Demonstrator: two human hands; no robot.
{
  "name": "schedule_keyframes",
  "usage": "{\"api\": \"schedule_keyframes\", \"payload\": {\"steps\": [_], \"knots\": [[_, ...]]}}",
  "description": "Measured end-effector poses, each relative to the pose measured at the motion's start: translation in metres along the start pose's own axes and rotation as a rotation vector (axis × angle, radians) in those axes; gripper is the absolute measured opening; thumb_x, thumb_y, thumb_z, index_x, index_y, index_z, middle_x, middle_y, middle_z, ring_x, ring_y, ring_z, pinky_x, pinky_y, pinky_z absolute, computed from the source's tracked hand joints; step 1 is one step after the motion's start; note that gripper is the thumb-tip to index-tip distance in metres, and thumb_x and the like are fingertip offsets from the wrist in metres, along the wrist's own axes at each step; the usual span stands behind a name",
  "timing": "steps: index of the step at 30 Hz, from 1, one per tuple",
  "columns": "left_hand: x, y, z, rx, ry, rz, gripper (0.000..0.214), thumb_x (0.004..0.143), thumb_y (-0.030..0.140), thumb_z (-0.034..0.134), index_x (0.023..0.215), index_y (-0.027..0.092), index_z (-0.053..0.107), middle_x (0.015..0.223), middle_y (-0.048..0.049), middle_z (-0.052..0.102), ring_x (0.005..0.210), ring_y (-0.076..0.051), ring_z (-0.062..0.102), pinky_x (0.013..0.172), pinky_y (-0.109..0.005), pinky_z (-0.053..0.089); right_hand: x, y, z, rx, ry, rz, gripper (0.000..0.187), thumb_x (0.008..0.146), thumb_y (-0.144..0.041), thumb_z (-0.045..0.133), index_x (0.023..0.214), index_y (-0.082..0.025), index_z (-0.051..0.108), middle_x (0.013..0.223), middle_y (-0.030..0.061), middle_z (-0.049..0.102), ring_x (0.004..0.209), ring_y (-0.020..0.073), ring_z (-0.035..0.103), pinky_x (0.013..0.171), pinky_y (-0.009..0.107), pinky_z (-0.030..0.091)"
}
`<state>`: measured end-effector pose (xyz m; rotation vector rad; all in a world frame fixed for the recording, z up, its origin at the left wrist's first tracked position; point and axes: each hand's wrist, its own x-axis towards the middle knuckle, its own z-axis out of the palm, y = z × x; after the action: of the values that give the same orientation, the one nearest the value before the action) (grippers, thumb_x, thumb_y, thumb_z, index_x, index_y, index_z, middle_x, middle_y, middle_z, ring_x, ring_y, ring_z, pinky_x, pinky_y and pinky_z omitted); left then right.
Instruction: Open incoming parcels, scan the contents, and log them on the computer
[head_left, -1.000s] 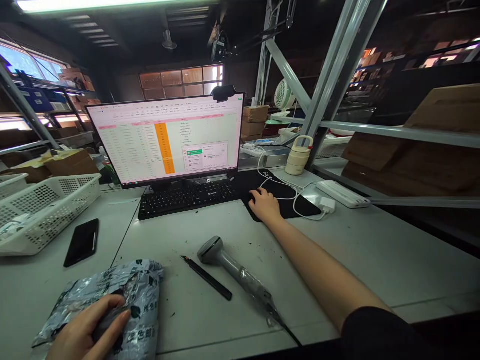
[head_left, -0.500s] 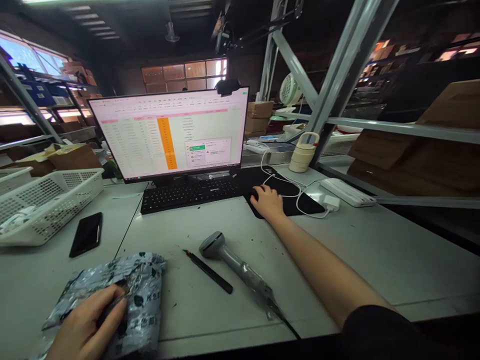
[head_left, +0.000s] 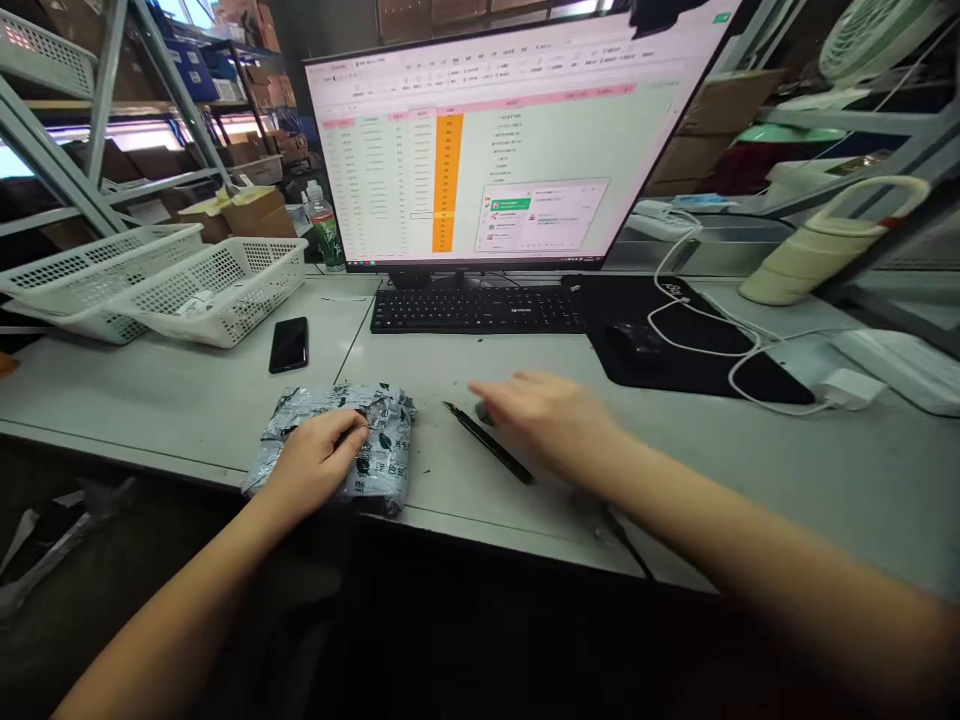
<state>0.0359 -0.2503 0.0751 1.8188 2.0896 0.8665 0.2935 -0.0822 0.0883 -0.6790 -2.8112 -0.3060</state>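
Grey plastic parcel [head_left: 386,458] | crinkled | dark leaf prints | left hand [head_left: 319,455] atop

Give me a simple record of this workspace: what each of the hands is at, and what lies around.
Left hand: on the grey-white printed parcel
Right hand: blurred, partly hiding a grey object; contact unclear
Between hands: black pen-like tool
Behind: black keyboard, below a lit screen showing a table with an orange column
Left side: phone, lying flat; white basket; bottle
Right side: mouse on a black mat; cream flask
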Motion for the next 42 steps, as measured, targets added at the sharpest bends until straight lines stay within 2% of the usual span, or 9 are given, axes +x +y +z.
{"api": "schedule_keyframes", "payload": {"steps": [5, 8, 11, 13, 18, 23, 28, 36, 42], "knots": [[0.001, -0.001, 0.0, 0.013, 0.002, -0.02, 0.028, 0.095, 0.039, 0.045, 0.08, 0.021, 0.059, 0.073, -0.0007, 0.062, 0.072, -0.019, 0.057, 0.068, -0.029, 0.035, 0.013, -0.056, 0.019, -0.2, -0.341, -0.053, 0.049, 0.092, -0.003, 0.041, 0.139, -0.001, 0.055, 0.095, 0.0218, 0.074, 0.09, 0.0285, 0.069, 0.069, 0.035, 0.049], [0.002, -0.003, -0.001, -0.046, -0.023, -0.033, 0.029, 0.094, 0.042, 0.044, 0.079, 0.022, 0.058, 0.071, 0.0001, 0.061, 0.07, -0.019, 0.055, 0.068, -0.029, 0.035, 0.018, -0.056, 0.032, -0.163, -0.362, 0.02, 0.052, 0.093, -0.003, 0.039, 0.144, -0.003, 0.049, 0.102, 0.0216, 0.073, 0.095, 0.0278, 0.07, 0.071, 0.035, 0.051], [0.004, -0.006, -0.002, -0.107, -0.035, -0.038, 0.03, 0.093, 0.045, 0.043, 0.079, 0.022, 0.057, 0.071, 0.0004, 0.06, 0.071, -0.019, 0.055, 0.068, -0.029, 0.035, 0.019, -0.046, 0.028, -0.017, -0.403, 0.081, 0.041, 0.092, -0.006, 0.044, 0.13, -0.009, 0.06, 0.109, 0.0177, 0.07, 0.093, 0.0239, 0.07, 0.073, 0.031, 0.051], [0.004, -0.008, -0.002, -0.129, -0.043, -0.036, 0.03, 0.092, 0.045, 0.044, 0.079, 0.021, 0.057, 0.071, 0.0005, 0.06, 0.072, -0.019, 0.055, 0.068, -0.029, 0.035, 0.017, -0.041, 0.018, 0.088, -0.373, 0.122, 0.036, 0.095, -0.01, 0.044, 0.125, -0.011, 0.064, 0.113, 0.0161, 0.069, 0.091, 0.022, 0.071, 0.075, 0.03, 0.051], [0.005, -0.008, -0.001, -0.112, -0.046, -0.036, 0.03, 0.093, 0.044, 0.045, 0.081, 0.021, 0.06, 0.073, 0.0004, 0.062, 0.073, -0.019, 0.056, 0.072, -0.03, 0.037, 0.015, -0.056, -0.018, 0.217, -0.166, 0.098, 0.039, 0.105, -0.027, 0.04, 0.14, -0.021, 0.057, 0.114, 0.01, 0.074, 0.096, 0.0227, 0.072, 0.077, 0.03, 0.05], [0.006, -0.001, -0.001, -0.024, -0.033, -0.049, 0.025, 0.089, 0.042, 0.054, 0.084, 0.021, 0.067, 0.077, -0.0006, 0.067, 0.075, -0.02, 0.059, 0.071, -0.03, 0.037, 0.017, -0.086, -0.042, 0.106, -0.205, -0.043, 0.043, 0.096, -0.006, 0.045, 0.135, -0.019, 0.059, 0.104, 0.0085, 0.074, 0.083, 0.0201, 0.072, 0.062, 0.027, 0.043], [0.008, -0.003, 0.0, 0.001, -0.028, -0.03, 0.026, 0.09, 0.039, 0.052, 0.082, 0.02, 0.069, 0.074, -0.0014, 0.068, 0.072, -0.02, 0.059, 0.069, -0.03, 0.037, 0.029, -0.101, -0.046, -0.013, -0.223, -0.047, 0.027, 0.097, -0.008, 0.043, 0.112, -0.014, 0.065, 0.095, 0.0118, 0.072, 0.08, 0.0227, 0.071, 0.057, 0.027, 0.039], [0.005, -0.01, 0.003, -0.181, 0.011, 0.027, 0.027, 0.088, 0.041, 0.054, 0.077, 0.018, 0.066, 0.074, -0.0008, 0.065, 0.075, -0.018, 0.058, 0.073, -0.029, 0.039, 0.041, -0.123, -0.045, -0.069, -0.205, -0.09, 0.027, 0.093, -0.003, 0.042, 0.101, -0.01, 0.067, 0.091, 0.0171, 0.072, 0.081, 0.0255, 0.072, 0.057, 0.029, 0.044], [0.001, -0.017, -0.005, -0.38, 0.074, 0.065, 0.025, 0.084, 0.041, 0.062, 0.074, 0.019, 0.068, 0.071, 0.0006, 0.064, 0.072, -0.017, 0.056, 0.071, -0.028, 0.04, 0.036, -0.117, -0.056, -0.14, -0.325, -0.05, 0.027, 0.09, 0.001, 0.045, 0.1, -0.008, 0.069, 0.091, 0.0196, 0.073, 0.084, 0.0255, 0.073, 0.061, 0.028, 0.048]]}}
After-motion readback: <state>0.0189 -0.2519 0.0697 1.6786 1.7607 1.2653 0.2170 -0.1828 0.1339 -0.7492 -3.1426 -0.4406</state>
